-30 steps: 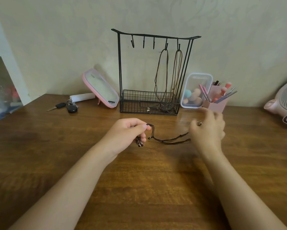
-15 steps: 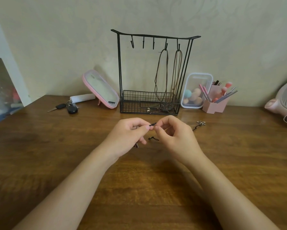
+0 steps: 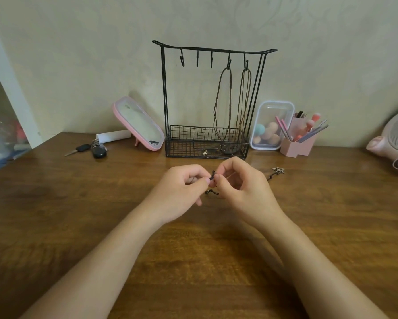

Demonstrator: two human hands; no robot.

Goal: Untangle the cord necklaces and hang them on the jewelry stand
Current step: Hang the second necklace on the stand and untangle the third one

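Observation:
A black wire jewelry stand with a basket base stands at the back of the wooden table. Two brown cord necklaces hang from its two right hooks; the three left hooks are bare. In front of it, my left hand and my right hand meet and both pinch a dark cord necklace between thumb and fingertips. A loop of that cord droops below the fingers. Its metal flower pendant lies on the table to the right of my right hand.
A pink mirror leans left of the stand, with keys beside it. To the right are a clear box of sponges, a pink brush holder and a pink fan. A white shelf stands at far left.
My right hand left the pendant on the table and came back left to meet my left hand at the cord. Both hands now pinch the same spot, slightly higher.

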